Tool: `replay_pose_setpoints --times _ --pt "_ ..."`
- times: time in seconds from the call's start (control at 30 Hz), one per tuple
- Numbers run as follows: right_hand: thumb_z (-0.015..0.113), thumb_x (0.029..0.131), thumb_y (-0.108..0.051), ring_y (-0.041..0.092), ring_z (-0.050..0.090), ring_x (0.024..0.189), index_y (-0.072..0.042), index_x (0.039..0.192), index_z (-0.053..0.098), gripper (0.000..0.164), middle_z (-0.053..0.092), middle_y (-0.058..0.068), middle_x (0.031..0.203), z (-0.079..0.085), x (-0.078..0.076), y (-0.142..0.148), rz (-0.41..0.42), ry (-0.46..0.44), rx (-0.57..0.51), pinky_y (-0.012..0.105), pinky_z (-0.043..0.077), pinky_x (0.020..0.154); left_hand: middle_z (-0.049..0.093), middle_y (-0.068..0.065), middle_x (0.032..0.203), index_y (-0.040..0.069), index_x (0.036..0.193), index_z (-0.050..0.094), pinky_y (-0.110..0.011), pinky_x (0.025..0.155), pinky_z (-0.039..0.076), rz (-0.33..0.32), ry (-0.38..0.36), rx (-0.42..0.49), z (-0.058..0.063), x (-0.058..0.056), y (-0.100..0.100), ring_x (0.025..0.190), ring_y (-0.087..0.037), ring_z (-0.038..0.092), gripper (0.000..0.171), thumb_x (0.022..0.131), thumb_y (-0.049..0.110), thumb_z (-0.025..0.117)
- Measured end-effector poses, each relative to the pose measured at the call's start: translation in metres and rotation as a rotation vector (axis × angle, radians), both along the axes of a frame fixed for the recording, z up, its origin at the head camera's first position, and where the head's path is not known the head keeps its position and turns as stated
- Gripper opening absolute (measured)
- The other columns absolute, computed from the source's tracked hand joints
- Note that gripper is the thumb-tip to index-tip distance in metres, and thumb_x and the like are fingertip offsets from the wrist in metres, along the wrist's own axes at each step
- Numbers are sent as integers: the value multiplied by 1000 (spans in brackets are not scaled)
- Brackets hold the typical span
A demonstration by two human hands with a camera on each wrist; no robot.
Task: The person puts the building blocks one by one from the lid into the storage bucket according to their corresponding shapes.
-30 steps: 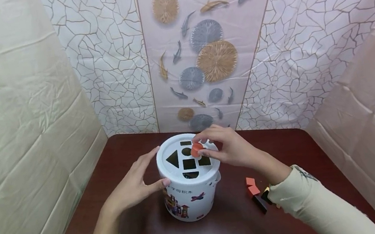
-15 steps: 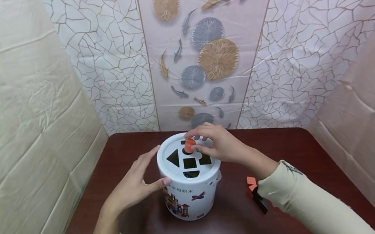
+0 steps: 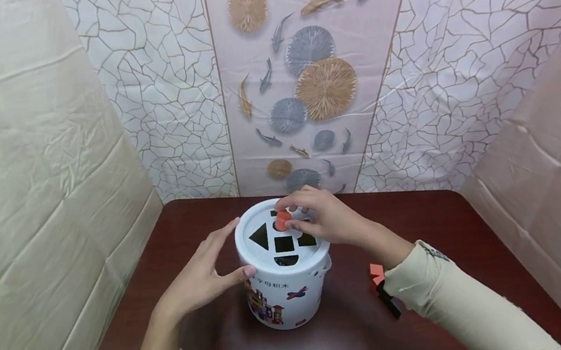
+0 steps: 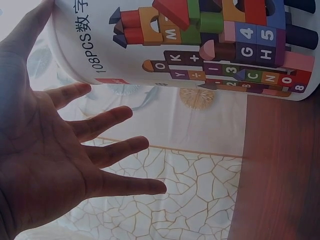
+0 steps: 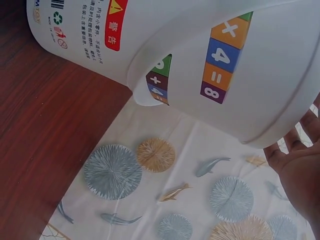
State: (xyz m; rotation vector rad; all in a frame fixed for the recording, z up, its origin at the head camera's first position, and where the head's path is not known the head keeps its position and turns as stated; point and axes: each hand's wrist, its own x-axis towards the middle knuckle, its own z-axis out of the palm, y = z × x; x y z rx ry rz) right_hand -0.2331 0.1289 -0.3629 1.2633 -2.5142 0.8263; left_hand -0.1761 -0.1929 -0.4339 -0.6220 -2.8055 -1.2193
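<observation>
1. The orange block [image 3: 282, 220] is pinched by the right hand [image 3: 326, 214] between thumb and fingers.
2. It is held over the perforated white lid [image 3: 259, 261].
3. The lid's rim is touched by the left hand [image 3: 202, 278], fingers spread wide.
4. The bucket [image 3: 299, 311] is supported by the table [image 3: 349, 339].

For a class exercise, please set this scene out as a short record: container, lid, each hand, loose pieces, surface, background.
Container: white bucket, upright, printed
Lid: on the bucket; cut-out holes include a triangle and a square
Left hand: thumb and index fingertip at the lid's edge
Right hand: pinches an orange-red block at the lid
Loose pieces: orange-red pieces, dark piece; partly hidden by sleeve
Surface: reddish-brown table
Background: fish-patterned backdrop
</observation>
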Motion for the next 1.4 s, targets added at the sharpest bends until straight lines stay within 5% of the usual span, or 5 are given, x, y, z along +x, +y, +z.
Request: replay_pose_setpoints --times 0.4,0.83,1.0,1.4 --pt "89 96 -20 27 66 114 -11 139 75 46 78 6 132 4 9 19 -57 18 -18 45 57 88 39 3 177 54 172 23 -78 121 41 -4 19 11 -1 0 0 161 -35 39 104 88 72 83" --pt "90 95 -18 12 67 114 -22 138 76 45 78 -6 132 1 24 77 -177 55 -57 34 59 97 38 3 178 55 171 24 -79 120 41 1 15 16 -1 1 1 162 -35 38 105 87 72 84" --pt "91 93 -16 11 69 112 -21 138 76 47 79 -5 131 -5 28 95 -213 73 -58 24 56 96 38 2 178 52 172 25 -79 121 40 -1 19 16 0 0 1 162 -35 38 105 87 72 84" --pt "91 94 -16 9 66 108 -24 139 75 48 79 -4 131 -29 39 126 -298 62 -29 26 57 91 37 4 178 56 171 24 -80 121 39 -2 10 23 -1 0 1 163 -36 37 104 87 72 84"
